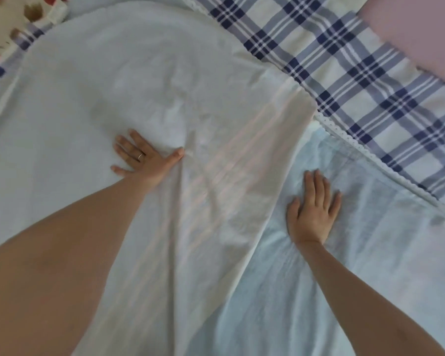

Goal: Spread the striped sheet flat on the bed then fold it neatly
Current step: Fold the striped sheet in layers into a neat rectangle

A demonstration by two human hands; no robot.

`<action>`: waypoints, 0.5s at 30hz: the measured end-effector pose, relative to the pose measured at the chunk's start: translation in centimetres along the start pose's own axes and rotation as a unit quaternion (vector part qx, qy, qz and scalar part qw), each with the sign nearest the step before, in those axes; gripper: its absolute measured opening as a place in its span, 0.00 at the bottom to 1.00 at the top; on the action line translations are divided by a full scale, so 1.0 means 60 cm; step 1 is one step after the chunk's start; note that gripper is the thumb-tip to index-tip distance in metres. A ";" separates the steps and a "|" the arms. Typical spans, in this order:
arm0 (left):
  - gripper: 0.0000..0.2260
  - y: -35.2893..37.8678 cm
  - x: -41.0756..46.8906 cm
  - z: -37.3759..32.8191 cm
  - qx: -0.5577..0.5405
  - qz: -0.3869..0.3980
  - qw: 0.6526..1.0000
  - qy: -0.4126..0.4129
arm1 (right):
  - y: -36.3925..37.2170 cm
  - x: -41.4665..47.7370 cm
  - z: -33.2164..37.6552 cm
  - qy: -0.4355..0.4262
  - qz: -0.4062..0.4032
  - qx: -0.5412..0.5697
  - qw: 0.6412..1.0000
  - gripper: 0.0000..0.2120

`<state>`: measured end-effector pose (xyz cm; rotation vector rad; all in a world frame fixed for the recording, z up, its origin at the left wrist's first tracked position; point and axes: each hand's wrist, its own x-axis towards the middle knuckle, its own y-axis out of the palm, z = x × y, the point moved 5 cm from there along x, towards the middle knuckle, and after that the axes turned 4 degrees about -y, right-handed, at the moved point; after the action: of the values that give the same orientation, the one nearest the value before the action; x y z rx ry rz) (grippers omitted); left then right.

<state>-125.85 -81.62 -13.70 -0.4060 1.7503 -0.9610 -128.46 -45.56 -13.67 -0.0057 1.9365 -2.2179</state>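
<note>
The pale sheet with faint pink stripes (224, 176) lies across the bed, with a folded flap whose edge runs diagonally from upper right to lower middle. A light blue layer (357, 253) with a lace-trimmed edge shows to the right of that flap. My left hand (144, 158) lies flat on the sheet, fingers spread, thumb beside a crease. My right hand (315, 209) presses flat on the light blue layer, fingers straight and pointing away from me. Neither hand holds any cloth.
A blue-and-white plaid bedcover (357, 73) lies under the sheet at the upper right. A pink pillow (416, 34) sits at the top right corner. A red-and-white patterned cloth (8, 24) shows at the top left.
</note>
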 end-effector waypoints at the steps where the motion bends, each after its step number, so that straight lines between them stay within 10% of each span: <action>1: 0.55 0.002 0.001 0.002 0.003 -0.011 1.000 0.003 | 0.002 -0.002 -0.002 0.000 -0.002 -0.002 1.000 0.30; 8: 0.50 0.006 -0.028 -0.001 -0.009 -0.058 0.998 -0.010 | -0.003 -0.005 -0.011 -0.002 0.000 0.030 1.000 0.30; 15: 0.30 0.185 -0.313 -0.045 -0.026 -0.049 0.979 0.196 | -0.004 -0.007 -0.014 -0.033 0.006 0.035 0.999 0.30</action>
<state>-119.01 -61.08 -10.01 -0.3571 2.1307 -1.1237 -128.20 -44.61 -13.49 -0.0564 1.8197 -2.2471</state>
